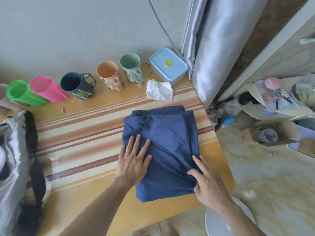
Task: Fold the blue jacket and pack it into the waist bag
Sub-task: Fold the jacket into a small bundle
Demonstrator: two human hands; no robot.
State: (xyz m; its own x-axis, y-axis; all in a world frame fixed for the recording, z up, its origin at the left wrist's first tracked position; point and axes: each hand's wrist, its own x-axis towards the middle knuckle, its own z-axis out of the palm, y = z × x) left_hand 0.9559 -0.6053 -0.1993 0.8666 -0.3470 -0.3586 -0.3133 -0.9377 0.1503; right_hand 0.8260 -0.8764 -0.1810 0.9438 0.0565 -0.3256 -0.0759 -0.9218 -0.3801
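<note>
My left hand lies flat and spread, palm down, on the left side of the blue jacket, gripping nothing; my right hand pinches a fold of that jacket at its near right edge, thumb and fingers closed on the cloth; both forearms come in from the table's near edge. I count one jacket, folded to a rough rectangle, lying toward the right edge of the table, which has a striped top. Along the far edge I count five cups clearly: green cup, pink cup, navy cup, peach cup and pale green cup; a further pale one shows only in part at the far left. One lidded blue box sits at the far right corner, one crumpled white tissue just before it, between box and jacket. At the left edge lies a grey and black bag, well apart from the jacket.
</note>
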